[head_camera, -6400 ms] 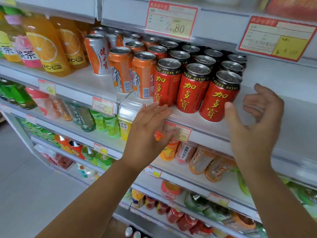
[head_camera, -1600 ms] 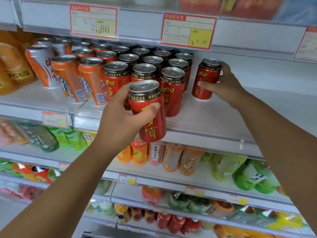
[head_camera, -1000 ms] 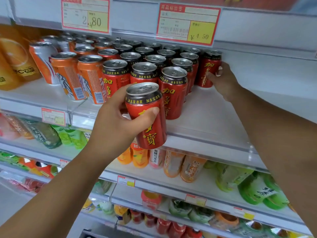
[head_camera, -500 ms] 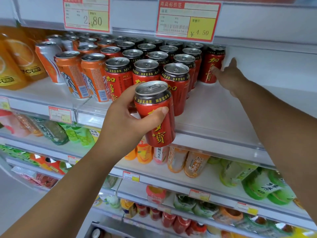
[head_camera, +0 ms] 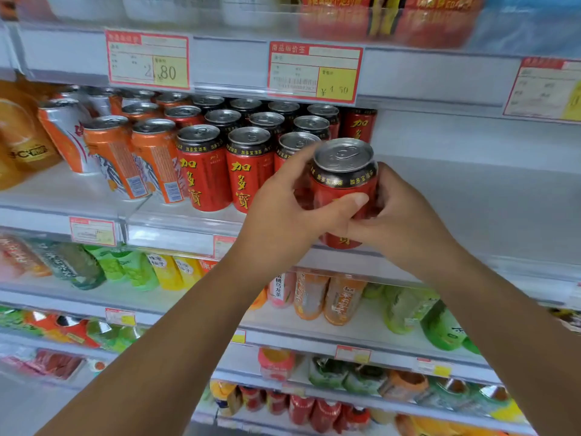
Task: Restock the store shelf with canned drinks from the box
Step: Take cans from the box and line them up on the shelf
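Can (head_camera: 344,171) is gripped by left hand (head_camera: 283,225) & right hand (head_camera: 408,225). Keep it upright, put on shelf (head_camera: 465,199) just right of red row (head_camera: 204,174), w/ label to front.

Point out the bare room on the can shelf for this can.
Bare: the shelf right of the red cans and the held can, front lip to back wall. Smaller strip before the white can. Crowded: red and orange cans stand packed in rows.

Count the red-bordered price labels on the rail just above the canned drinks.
3. The left label reads 2.80, the middle label carries a barcode, and the right label is cut off by the frame edge; others may lie beyond view.
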The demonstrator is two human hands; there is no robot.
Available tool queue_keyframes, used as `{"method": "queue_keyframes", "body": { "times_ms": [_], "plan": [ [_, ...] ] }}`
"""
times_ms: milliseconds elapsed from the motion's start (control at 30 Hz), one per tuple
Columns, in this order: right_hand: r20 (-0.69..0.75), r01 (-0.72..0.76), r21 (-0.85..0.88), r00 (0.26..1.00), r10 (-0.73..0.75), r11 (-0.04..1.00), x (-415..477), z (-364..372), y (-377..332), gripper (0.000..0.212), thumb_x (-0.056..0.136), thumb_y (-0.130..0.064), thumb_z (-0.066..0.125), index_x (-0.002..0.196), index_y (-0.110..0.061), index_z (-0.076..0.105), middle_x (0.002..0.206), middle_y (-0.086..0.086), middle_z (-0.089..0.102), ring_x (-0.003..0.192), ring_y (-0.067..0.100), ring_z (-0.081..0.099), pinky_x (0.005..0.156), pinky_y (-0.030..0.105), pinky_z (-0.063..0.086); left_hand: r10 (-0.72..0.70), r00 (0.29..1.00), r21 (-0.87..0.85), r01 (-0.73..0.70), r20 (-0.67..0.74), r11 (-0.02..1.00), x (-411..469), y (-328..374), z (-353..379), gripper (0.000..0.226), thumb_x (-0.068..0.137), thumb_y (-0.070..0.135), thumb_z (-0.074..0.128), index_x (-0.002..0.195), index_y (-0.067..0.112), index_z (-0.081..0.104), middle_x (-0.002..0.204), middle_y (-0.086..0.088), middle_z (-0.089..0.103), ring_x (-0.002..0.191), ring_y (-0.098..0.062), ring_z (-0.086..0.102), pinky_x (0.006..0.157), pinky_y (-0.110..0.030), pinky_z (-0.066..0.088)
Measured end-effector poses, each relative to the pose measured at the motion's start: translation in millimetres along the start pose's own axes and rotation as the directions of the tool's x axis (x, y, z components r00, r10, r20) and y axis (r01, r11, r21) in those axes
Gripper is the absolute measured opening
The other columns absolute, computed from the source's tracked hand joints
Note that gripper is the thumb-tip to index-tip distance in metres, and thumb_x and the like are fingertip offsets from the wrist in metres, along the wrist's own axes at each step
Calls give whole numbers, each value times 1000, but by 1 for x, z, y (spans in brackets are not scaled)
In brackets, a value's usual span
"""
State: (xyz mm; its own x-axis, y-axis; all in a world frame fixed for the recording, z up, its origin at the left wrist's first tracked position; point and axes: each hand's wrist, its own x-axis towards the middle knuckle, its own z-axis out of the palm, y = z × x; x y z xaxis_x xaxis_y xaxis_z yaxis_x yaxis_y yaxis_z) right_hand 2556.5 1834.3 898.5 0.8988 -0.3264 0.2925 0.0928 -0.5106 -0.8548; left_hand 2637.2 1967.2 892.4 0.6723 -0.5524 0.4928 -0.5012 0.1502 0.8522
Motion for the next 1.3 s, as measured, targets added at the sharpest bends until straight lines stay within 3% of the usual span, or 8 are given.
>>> {"method": "queue_keyframes", "body": {
  "times_ms": [67,167,300,600,833,1100,1233,1300],
  "plan": [
    [-78,-50,-25,996,48,998,11,-6,8,62,64,-32,86,117,-36,53,104,-22,66,93,-12,61,81,17,49,-12,1000,65,11,11,998,-1,-6,-4,65,78,26,81,136,22,52,118,13,66,110,3,60,95,-24,51],
    [-173,-154,-80,975,138,985,36,-17,25,62,64,-33,86,115,-31,51,101,-22,61,86,-14,57,71,11,43,16,1000,446,-7,-17,895,-10,-26,-25,60,76,52,73,129,28,59,121,14,64,113,1,55,98,-23,45],
    [-229,-229,-115,953,199,966,78,-29,55,67,59,-38,89,116,-25,55,111,-8,65,101,10,63,91,32,50,64,997,735,-71,37,675,-25,-55,-51,53,72,60,73,113,26,71,114,9,69,110,-10,53,90,-16,34],
    [-248,-257,-54,940,236,965,124,-37,83,95,64,-31,88,140,-18,32,135,6,52,119,21,55,102,42,46,172,983,739,-71,-61,669,-38,-91,-52,42,68,31,84,106,18,73,98,1,70,93,-17,56,89,-24,38],
    [-271,-239,-109,941,203,965,127,-37,89,72,70,-24,84,129,-15,43,116,2,56,106,18,58,97,43,50,166,984,727,-64,-70,684,-38,-91,-51,41,68,29,85,106,18,74,99,1,71,94,-19,58,90,-28,41],
    [-322,-258,-168,927,194,952,145,-27,92,76,74,-34,81,135,-16,40,121,5,61,104,17,59,92,30,47,175,982,705,-76,-70,705,-37,-93,-53,42,69,30,84,107,19,73,98,6,68,96,-12,54,91,-21,38],
    [-285,-317,-116,919,275,941,134,-28,81,96,72,-43,81,148,-19,27,137,9,52,122,21,54,100,33,42,146,987,637,-71,-65,767,-40,-83,-58,44,73,31,76,116,21,70,105,12,65,103,-11,56,95,-26,44],
    [-383,-240,-99,905,186,966,110,-25,61,81,78,-39,76,144,-24,33,134,5,54,114,16,56,91,29,45,204,975,637,-102,-89,764,-53,-74,-70,44,79,28,72,122,19,66,118,11,63,112,-8,54,100,-19,39]
  ]
}}
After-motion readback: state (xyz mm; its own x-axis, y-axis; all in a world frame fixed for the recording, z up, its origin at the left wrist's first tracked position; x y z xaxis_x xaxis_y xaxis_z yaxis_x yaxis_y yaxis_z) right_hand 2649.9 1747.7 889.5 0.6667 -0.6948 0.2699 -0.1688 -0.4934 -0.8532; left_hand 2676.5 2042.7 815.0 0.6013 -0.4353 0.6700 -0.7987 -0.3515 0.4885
